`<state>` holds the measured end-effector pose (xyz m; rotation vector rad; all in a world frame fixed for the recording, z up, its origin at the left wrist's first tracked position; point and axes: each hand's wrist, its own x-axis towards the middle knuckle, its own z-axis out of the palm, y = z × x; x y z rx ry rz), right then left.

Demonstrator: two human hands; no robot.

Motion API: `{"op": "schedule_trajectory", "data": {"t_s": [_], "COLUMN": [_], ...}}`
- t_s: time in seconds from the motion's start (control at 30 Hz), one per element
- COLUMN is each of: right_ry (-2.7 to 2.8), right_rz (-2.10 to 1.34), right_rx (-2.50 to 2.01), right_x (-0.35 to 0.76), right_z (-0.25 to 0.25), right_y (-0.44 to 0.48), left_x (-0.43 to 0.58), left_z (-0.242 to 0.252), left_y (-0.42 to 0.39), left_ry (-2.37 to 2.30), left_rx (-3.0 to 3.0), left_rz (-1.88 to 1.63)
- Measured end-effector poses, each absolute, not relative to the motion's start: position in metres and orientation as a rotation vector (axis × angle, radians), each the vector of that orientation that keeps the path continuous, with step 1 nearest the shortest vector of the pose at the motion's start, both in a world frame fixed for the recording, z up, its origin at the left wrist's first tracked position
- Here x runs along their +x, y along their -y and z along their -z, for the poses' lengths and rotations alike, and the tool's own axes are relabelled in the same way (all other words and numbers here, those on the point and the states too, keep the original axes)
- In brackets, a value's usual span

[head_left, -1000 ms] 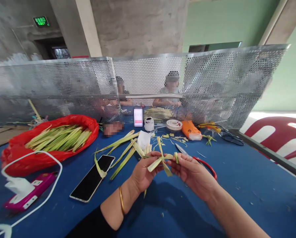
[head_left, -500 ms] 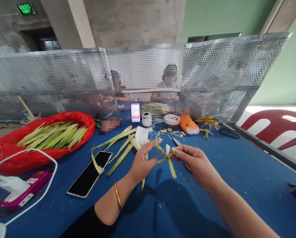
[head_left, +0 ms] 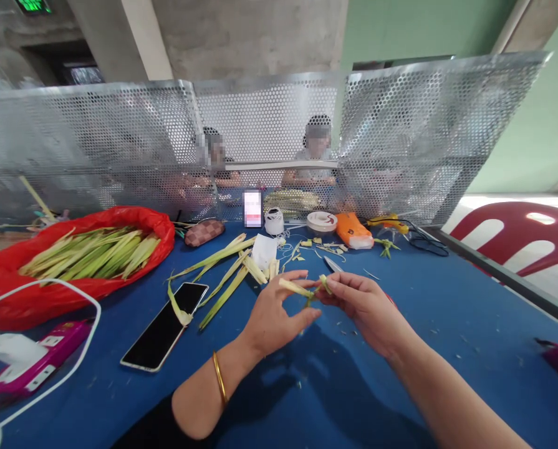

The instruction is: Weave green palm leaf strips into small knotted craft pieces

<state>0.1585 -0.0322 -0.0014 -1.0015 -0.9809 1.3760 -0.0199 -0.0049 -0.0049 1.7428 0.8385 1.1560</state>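
Over the blue table (head_left: 447, 324), my left hand (head_left: 272, 315) and my right hand (head_left: 360, 305) meet on a small folded palm-leaf piece (head_left: 302, 290). The left hand's fingers curl around its pale strip from below and behind. A pinch of the right thumb and fingers grips the green end of the piece. A gold bangle (head_left: 219, 385) circles my left wrist. Just beyond the hands lie loose leaf strips (head_left: 222, 274) and scissors with a red handle (head_left: 335, 267), partly hidden by my right hand.
A red bag of green leaves (head_left: 86, 255) lies at the left. A black phone (head_left: 165, 324), a pink device with a white cable (head_left: 30, 365), an orange tool (head_left: 352, 232) and tape rolls (head_left: 322, 221) lie about. People sit behind a perforated metal screen (head_left: 269, 131).
The leaf piece has been folded tighter; its spread strips are drawn in between my fingers. Both hands have shifted slightly, and the view has tilted down and left.
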Motion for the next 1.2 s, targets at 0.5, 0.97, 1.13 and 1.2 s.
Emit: {"op": "schedule_trajectory", "data": {"t_s": [0.5,0.97,1.13,1.2], "right_ry": [0.853,1.048,0.977,1.017], "right_rz": [-1.558,-1.208,-1.373,-1.369], "right_rx": [-1.005,-1.201,-1.137,-1.133], "right_x": [0.16,0.166,0.166,0.166], "right_z": [0.004,0.003,0.002,0.003], "right_y": [0.031,0.029,0.031,0.031], "left_x": [-0.016,-0.026,-0.026,-0.025], "left_z": [0.008,0.001,0.001,0.001], "left_y": [0.001,-0.004,-0.002,-0.002], "left_ry": [-0.876,-0.921,-0.905,-0.912], "left_rx": [1.282,0.955,0.99,1.009], "left_rz": [-0.868,-0.75,-0.748,-0.748]}}
